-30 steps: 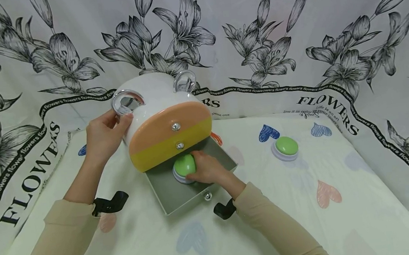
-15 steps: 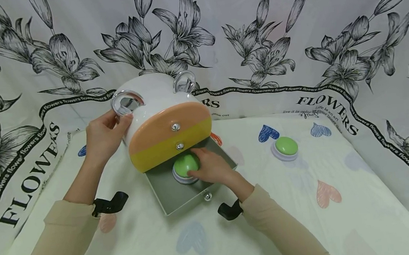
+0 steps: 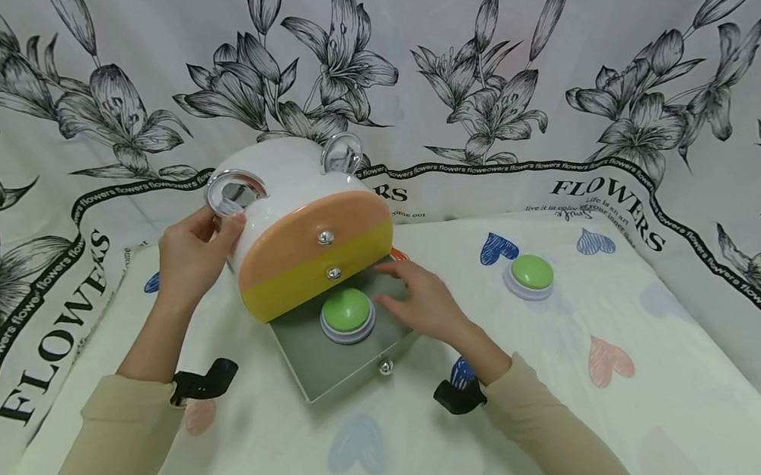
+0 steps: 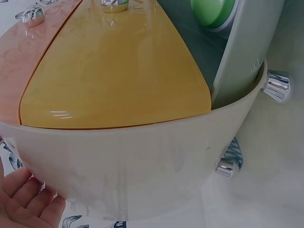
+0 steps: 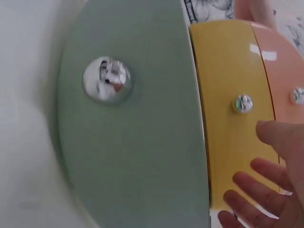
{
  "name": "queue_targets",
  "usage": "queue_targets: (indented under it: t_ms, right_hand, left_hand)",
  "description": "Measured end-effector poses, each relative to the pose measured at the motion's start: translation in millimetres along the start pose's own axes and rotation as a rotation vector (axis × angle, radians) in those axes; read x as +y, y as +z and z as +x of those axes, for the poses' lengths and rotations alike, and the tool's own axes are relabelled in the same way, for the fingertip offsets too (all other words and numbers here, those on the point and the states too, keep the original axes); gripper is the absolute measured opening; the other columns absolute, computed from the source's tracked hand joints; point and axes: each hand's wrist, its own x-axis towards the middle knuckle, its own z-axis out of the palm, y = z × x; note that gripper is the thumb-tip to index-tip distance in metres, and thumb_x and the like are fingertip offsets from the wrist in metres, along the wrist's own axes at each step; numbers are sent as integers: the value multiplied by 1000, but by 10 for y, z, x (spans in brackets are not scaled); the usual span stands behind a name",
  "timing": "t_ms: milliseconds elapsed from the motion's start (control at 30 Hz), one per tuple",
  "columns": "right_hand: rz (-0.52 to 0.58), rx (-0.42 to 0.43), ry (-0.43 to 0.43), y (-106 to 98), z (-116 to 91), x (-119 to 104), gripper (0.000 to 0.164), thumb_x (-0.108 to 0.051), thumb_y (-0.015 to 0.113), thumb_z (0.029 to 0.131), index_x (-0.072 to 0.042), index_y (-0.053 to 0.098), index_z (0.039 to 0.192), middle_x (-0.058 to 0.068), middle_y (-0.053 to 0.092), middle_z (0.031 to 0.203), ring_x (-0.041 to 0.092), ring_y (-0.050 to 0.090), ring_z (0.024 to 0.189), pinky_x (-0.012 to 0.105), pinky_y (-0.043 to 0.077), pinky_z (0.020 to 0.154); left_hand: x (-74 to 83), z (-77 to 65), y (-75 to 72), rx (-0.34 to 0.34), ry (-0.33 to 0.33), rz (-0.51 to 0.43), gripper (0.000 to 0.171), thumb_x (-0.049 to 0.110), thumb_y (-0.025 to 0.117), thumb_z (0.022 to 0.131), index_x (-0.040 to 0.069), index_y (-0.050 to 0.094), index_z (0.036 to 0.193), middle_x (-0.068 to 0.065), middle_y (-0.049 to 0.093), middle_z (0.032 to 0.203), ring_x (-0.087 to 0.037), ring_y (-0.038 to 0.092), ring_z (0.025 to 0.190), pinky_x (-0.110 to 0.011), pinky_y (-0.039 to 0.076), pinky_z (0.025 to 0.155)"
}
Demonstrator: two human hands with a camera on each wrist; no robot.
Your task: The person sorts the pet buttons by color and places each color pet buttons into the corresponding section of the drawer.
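A rounded white drawer box (image 3: 273,160) with a peach front (image 3: 303,222) and a yellow front (image 3: 302,279) stands on the cloth. Its bottom grey-green drawer (image 3: 310,366) is pulled out. Inside that drawer a green-topped push button (image 3: 346,311) with a pale base sits upright. My left hand (image 3: 191,257) rests against the box's left side, below a chrome ring-shaped ear (image 3: 236,192); its fingers (image 4: 28,190) touch the white wall in the left wrist view. My right hand (image 3: 428,302), fingers apart, is over the drawer's right side, beside the button and holding nothing.
A second green push button (image 3: 532,275) stands on the heart-patterned cloth (image 3: 676,377) to the right. Flower-printed fabric (image 3: 480,128) rises behind. The drawer's chrome knob (image 3: 385,366) sticks out at the front. Small chrome feet (image 4: 227,167) show under the box.
My right hand has let go of the push button in the drawer and moved right, away from it. The button stays in the drawer. My left hand has kept its place.
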Motion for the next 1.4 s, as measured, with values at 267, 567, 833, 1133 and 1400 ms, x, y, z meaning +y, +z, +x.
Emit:
queue_targets:
  t_ms: [267,567,833,1133,1400]
  right_hand:
    - [22,148,43,-147,-81,326,40,-22,67,84,-9,58,121,6,60,118,22,55,109,40,50,88]
    - [-31,257,111,-342,-120,795,43,-23,65,86,-6,55,124,11,57,123,27,53,113,44,48,89]
    - [-65,324,210,-566,-206,1131,52,-23,66,85,-2,50,130,16,52,130,32,46,121,47,38,100]
    - [-92,348,403,-726,-388,1423,61,-27,63,85,-4,40,138,22,42,137,39,36,127,52,29,106]
    - [-87,311,552,-798,-557,1663,72,-31,60,86,-6,26,145,23,32,143,41,29,131,52,24,109]
  left_hand:
    - [-2,1,5,0,-1,-3,64,54,53,86,14,48,136,-9,52,133,-26,43,127,-43,42,98]
    - [-15,5,9,6,11,-3,64,54,53,85,13,49,135,-10,52,133,-26,44,126,-43,42,98]
    - [-21,9,10,4,7,-6,64,54,54,85,14,48,136,-9,50,135,-25,42,128,-42,42,98]
    - [-17,7,9,4,2,-12,64,53,54,85,14,47,136,-8,50,135,-25,41,129,-42,41,99]
    - [-19,14,8,0,-9,-11,66,55,54,85,15,46,137,-8,48,137,-25,41,129,-42,41,100]
